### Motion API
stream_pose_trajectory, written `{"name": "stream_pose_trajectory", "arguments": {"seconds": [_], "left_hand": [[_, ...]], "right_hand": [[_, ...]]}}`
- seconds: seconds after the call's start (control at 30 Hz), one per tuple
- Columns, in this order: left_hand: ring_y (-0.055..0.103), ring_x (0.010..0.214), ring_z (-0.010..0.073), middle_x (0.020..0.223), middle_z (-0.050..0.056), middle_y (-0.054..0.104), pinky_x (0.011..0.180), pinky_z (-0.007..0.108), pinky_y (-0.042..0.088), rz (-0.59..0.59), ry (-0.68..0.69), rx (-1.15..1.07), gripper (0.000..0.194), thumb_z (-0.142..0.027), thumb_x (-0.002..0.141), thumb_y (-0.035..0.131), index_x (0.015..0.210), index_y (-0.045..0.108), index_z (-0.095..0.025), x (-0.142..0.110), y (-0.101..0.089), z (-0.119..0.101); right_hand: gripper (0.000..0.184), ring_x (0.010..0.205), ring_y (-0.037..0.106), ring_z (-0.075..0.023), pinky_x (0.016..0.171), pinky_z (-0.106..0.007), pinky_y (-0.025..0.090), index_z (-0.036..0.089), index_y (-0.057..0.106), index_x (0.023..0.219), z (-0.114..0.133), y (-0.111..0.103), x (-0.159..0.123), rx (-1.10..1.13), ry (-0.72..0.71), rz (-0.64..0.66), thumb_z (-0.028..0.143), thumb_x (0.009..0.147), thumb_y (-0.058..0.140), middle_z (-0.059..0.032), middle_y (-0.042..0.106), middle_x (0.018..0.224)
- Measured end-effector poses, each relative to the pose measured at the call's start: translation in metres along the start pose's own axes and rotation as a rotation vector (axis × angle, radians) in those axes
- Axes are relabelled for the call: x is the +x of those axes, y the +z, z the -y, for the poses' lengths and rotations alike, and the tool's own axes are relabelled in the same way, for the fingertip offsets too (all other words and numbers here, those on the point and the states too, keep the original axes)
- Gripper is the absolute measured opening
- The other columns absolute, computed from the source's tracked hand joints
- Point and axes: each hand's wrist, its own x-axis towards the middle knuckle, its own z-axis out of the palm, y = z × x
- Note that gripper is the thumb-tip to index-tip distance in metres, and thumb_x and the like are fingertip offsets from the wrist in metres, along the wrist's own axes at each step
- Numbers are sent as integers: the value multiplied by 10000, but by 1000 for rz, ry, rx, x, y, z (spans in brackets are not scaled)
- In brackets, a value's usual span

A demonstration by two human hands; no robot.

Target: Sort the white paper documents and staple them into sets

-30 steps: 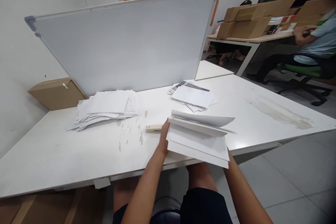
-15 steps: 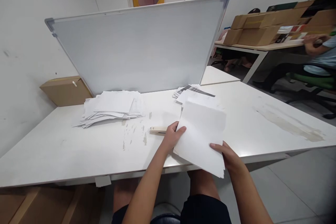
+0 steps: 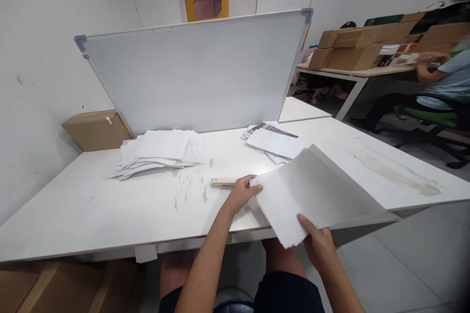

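Observation:
Between both hands I hold several sheets of white paper point(image 3: 293, 195) over the table's front edge. My left hand point(image 3: 242, 191) pinches their left edge, thumb on top. My right hand point(image 3: 318, 239) grips the lower edge with its thumb on the top face. On the right, the sheets bend upward and fan out toward the table's right side. Just left of my left hand lies a cream stapler point(image 3: 222, 183), its right end hidden behind the hand. Beyond the held sheets rests a small loose pile of papers point(image 3: 275, 142).
A thick stack of papers point(image 3: 161, 149) lies at the left of the white table point(image 3: 132, 215). Behind it leans a whiteboard point(image 3: 198, 73), with a cardboard box point(image 3: 97, 131) at its left. A seated person point(image 3: 444, 78) is at another table with cardboard boxes point(image 3: 352, 49).
The held sheets have turned clockwise and now spread and bend to the right. My right hand has moved slightly down with them. The view has tilted up a little.

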Motion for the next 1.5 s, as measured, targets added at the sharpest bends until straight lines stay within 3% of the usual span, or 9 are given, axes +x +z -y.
{"name": "stream_pose_trajectory", "arguments": {"seconds": [0.13,0.2,0.3,0.37,0.47,0.7,0.93,1.2,1.5], "left_hand": [[598,861,170,1008,66,661,778,305,485,-138,150,177,423,-421,791,672,1147,647,-193,-2,-3,-2],[604,884,176,1001,68,661,816,329,492,-225,295,376,381,-390,853,590,1186,620,-207,-6,-12,-6],[579,1069,235,1058,91,669,973,424,442,-305,496,827,323,-331,902,490,1174,622,-217,-8,-32,-10],[509,1206,287,1162,112,654,1047,486,374,-327,481,1115,343,-317,892,498,1195,617,-209,-8,-43,-10],[546,1155,308,1159,116,668,1029,514,360,-274,327,1352,360,-339,902,501,1212,615,-197,-5,-50,-7],[573,1122,230,1197,73,664,978,405,369,-172,294,1325,335,-291,961,410,1229,594,-211,-5,-50,-8],[573,1118,221,1187,73,664,979,391,349,-154,306,1308,334,-310,976,394,1216,605,-214,-1,-46,-7],[585,1121,222,1182,52,688,985,401,351,-182,319,1302,324,-313,969,419,1180,654,-239,2,-47,-2],[576,1151,224,1198,81,676,1009,420,317,-81,345,1403,353,-283,976,379,1244,605,-236,2,-46,-1]], "right_hand": [[300,294,285,-82,284,-263,254,194,605,616,-3,8,-20,30,128,119,416,595,805,53,452,424],[312,299,270,-74,292,-254,218,190,597,587,-3,14,-26,55,125,72,422,583,806,55,434,410],[395,329,332,-83,350,-254,274,188,527,466,-2,21,-29,44,105,34,438,615,794,37,423,373],[426,350,371,-91,387,-258,312,189,515,439,-2,25,-28,29,93,7,456,632,785,21,456,381],[432,366,400,-99,418,-260,339,191,518,434,-5,35,-28,12,92,-14,472,650,767,17,466,381],[334,372,431,-122,398,-261,341,202,538,563,-13,64,-28,21,153,-94,458,634,742,34,479,391],[302,326,426,-117,352,-260,335,188,573,627,-19,78,-34,-4,147,-47,461,629,701,23,518,413],[290,331,440,-120,359,-260,338,181,584,697,-24,77,-33,12,127,-13,445,649,695,23,539,428],[341,317,426,-106,352,-242,328,179,563,729,-19,78,-30,0,151,6,477,625,693,48,522,412]]}}
